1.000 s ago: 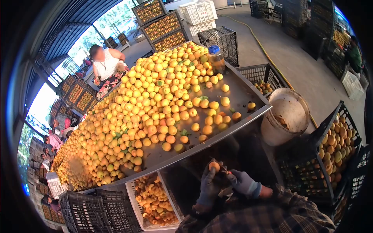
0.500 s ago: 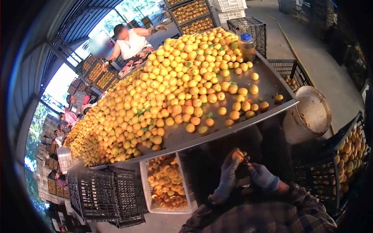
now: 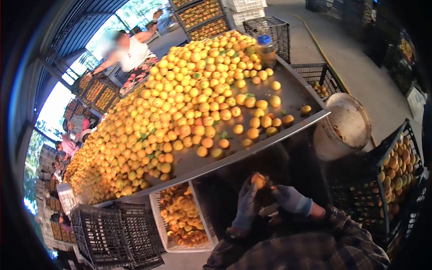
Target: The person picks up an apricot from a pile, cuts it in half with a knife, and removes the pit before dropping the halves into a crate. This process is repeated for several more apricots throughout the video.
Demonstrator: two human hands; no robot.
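Plainly, the left hand [image 3: 245, 204] grips an orange fruit [image 3: 258, 180], the right hand [image 3: 291, 199] beside it, its grip too blurred to tell

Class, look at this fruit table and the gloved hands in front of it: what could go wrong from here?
1. The held fruit might slip, as it sits high in the left hand's fingertips.
2. Loose fruits near the metal table's edge could roll off if bumped.
3. The blue-lidded bottle, beside the piled fruit, might get knocked over.
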